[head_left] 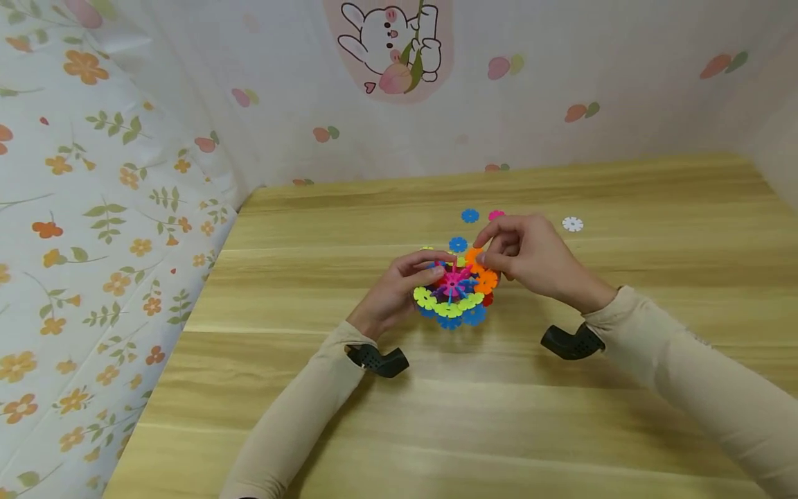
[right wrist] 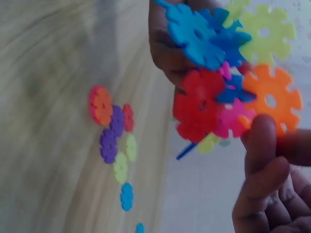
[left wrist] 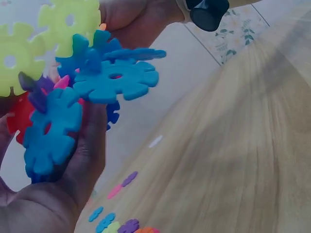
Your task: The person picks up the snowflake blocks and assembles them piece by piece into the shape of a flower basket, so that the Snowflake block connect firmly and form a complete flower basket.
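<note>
A round cluster of interlocked plastic snowflake discs point(head_left: 451, 285) is held above the wooden table. My left hand point(head_left: 394, 287) grips it from the left, with the thumb over its near side and fingers around the back. Yellow-green discs point(head_left: 449, 309) run along its front edge, above blue discs point(right wrist: 194, 36). Pink pieces show in its middle, and a red disc point(right wrist: 199, 104) on its side. At the right edge sits an orange disc point(right wrist: 272, 94); my right hand point(head_left: 533, 255) pinches orange between thumb and index finger there.
Loose discs lie on the table point(head_left: 436, 416) beyond the cluster: blue point(head_left: 470, 215), pink point(head_left: 496, 215) and white point(head_left: 573, 224). The right wrist view shows more, including orange point(right wrist: 101, 105), purple point(right wrist: 108, 145) and yellow-green point(right wrist: 120, 168) ones. A patterned curtain point(head_left: 530, 90) hangs behind the table.
</note>
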Demonstrator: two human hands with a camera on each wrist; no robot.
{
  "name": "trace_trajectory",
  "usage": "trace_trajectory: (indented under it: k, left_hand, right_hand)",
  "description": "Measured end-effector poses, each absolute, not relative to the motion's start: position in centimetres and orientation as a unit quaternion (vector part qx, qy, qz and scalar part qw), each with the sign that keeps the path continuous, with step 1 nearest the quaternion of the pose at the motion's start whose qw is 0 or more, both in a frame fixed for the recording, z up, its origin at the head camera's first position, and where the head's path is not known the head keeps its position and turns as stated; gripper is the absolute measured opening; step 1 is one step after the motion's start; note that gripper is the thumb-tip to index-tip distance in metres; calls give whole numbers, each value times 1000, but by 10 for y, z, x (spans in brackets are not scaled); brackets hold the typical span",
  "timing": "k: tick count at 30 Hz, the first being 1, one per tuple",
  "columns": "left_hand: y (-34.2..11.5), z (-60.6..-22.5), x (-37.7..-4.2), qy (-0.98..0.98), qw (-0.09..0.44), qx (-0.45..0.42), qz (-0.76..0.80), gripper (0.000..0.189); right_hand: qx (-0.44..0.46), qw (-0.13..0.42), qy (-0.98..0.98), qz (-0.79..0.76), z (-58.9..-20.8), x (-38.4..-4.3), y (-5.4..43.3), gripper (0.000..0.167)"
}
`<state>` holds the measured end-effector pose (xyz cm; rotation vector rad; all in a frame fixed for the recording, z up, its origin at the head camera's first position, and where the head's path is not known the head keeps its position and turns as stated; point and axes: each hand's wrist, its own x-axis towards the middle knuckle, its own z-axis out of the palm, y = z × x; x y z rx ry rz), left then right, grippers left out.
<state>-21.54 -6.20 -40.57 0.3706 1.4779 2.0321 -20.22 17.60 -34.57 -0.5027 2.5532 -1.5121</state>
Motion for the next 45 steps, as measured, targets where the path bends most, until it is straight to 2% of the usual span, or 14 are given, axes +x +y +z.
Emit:
trace_trajectory:
  k: [8,14,23,26,33,39,45]
  left_hand:
    - [-59,-412,-211,571,280,149,757,28]
    - [-59,-413,-210,588,274,141,748,26]
    - [-64,-415,-218,577,304,145,744,23]
    - [-66,-416,-218,564,310,139,752,27]
    - [-70,-417,-219,571,313,119,750,43]
    - [-73,-415,-220,580,321,101,742,22]
    - [-74,-410,-217,557,364,153,731,29]
  right_hand:
    - [-154,104,826,-533,-354,-201,179,13]
    - [-185,90,834,-511,-357,-201,177,10]
    - [-180,113,843,-495,-359,-202,177,14]
    - [-184,98,853,-478,-360,-204,183,14]
    - [-112,88,891,-431,-362,-230,219,19]
    - [-109,61,942,-311,-377,-264,265,27]
    - [-81,44,974,-208,-394,-276,304,31]
